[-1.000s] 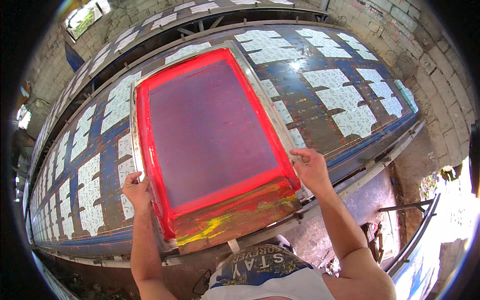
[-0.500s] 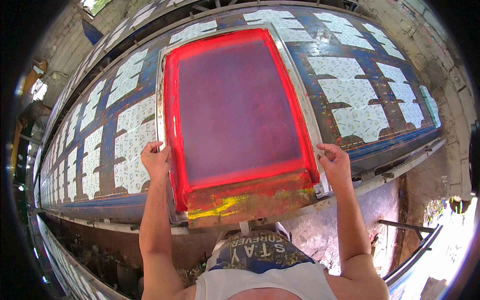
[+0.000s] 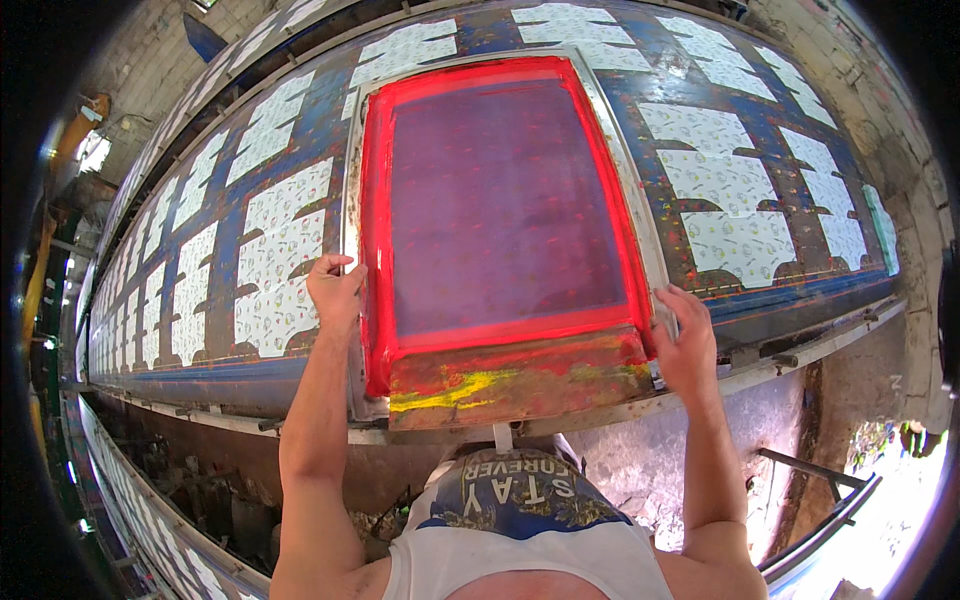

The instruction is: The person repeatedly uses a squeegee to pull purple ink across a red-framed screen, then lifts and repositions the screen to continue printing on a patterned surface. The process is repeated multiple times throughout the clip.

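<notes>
A large screen-printing frame point(image 3: 640, 220) lies on the long printing table in front of me. Its purple mesh point(image 3: 505, 200) is bordered by wet-looking red ink, and table markings show faintly through it. At the near end sits a brown board point(image 3: 520, 390) stained yellow and red. My left hand point(image 3: 337, 288) pinches the frame's left rail between thumb and fingers. On the right rail, close to the near corner, my right hand point(image 3: 686, 338) is closed, its fingertips partly hidden.
Rows of white printed fabric pieces point(image 3: 718, 180) cover the dark, ink-spotted table point(image 3: 655, 215) on both sides of the frame. A rail point(image 3: 770, 365) with small stops runs along the near edge. Behind stands another table with fabric pieces, beside a block wall point(image 3: 140, 120).
The whole view has shifted, so frame and fabric appear further right. Table markings show more distinctly through the mesh. My right hand has turned, its fingers bending more around the rail.
</notes>
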